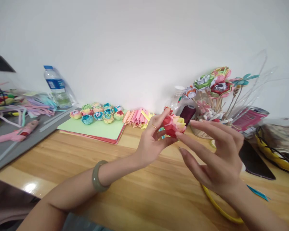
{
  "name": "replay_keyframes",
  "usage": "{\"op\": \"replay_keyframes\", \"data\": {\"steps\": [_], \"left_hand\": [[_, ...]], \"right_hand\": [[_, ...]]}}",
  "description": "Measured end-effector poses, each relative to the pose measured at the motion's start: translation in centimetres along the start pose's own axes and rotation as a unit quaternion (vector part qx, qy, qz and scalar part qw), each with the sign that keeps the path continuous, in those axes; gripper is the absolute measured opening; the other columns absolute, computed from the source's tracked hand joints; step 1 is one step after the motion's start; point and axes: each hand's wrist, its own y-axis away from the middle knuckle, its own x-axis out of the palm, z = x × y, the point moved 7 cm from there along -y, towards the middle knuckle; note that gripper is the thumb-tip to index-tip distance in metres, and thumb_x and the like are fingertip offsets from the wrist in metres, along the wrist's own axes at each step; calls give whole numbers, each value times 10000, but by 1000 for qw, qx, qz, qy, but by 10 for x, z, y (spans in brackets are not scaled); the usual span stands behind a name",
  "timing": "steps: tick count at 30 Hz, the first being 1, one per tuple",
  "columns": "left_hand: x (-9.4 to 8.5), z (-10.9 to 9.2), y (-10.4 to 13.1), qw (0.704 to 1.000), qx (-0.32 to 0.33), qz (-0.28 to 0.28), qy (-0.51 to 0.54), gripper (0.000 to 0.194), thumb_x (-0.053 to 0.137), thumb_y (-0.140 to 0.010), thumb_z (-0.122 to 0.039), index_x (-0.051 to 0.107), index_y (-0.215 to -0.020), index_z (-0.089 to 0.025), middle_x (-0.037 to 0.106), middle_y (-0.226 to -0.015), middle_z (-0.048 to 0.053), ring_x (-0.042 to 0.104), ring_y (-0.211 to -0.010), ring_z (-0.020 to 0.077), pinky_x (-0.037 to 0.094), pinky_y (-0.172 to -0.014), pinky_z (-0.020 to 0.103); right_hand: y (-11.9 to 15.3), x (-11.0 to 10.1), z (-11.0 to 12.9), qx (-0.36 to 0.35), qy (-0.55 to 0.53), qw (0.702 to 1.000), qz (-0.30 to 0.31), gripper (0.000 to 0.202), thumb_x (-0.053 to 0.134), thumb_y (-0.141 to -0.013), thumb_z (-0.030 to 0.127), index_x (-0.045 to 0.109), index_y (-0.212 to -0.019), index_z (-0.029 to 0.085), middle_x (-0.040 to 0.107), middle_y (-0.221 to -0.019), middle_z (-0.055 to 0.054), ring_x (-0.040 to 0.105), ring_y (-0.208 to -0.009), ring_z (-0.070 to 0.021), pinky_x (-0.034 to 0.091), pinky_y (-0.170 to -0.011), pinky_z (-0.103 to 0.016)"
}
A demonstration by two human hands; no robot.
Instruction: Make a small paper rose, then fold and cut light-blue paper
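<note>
A red, pink and yellow paper flower [173, 125] is held up over the table between the thumb and fingers of my left hand [153, 141]. My right hand [216, 154] is just to the right of it, fingers spread, with one fingertip at the flower's lower edge. Whether that fingertip presses on the petals I cannot tell. Behind my left hand lies a row of folded pink and orange paper strips [137, 118]. Several small rolled paper flowers [98, 115] sit on a stack of green and red paper [96, 130] to the left.
At the right back stands a bunch of paper flowers on stems [219, 86], near a pink can [250, 117]. A dark phone [257, 160] and a yellow loop [219, 208] lie at right. Far left are a water bottle [56, 86], a pink glue gun [21, 133] and pipe cleaners [33, 107].
</note>
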Motion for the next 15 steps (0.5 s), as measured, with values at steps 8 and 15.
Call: {"op": "replay_keyframes", "data": {"steps": [8, 15], "left_hand": [[-4, 25, -5, 932, -240, -24, 270, 280, 608, -786, -240, 594, -1058, -176, 664, -986, 50, 638, -914, 156, 441, -943, 330], [-10, 38, -7, 878, -320, -22, 355, 446, 292, -926, -437, 614, -961, -131, 661, -819, 67, 641, -711, 143, 494, -704, 264]], "right_hand": [[7, -3, -40, 187, -137, 971, -52, 370, 582, -802, 133, 612, -1120, 320, 544, -1152, -64, 523, -1081, -256, 433, -908, -460], [10, 11, -49, 190, -142, 971, -33, 245, 594, -802, 152, 646, -1001, 286, 565, -1129, -66, 539, -1065, -237, 445, -885, -440]]}}
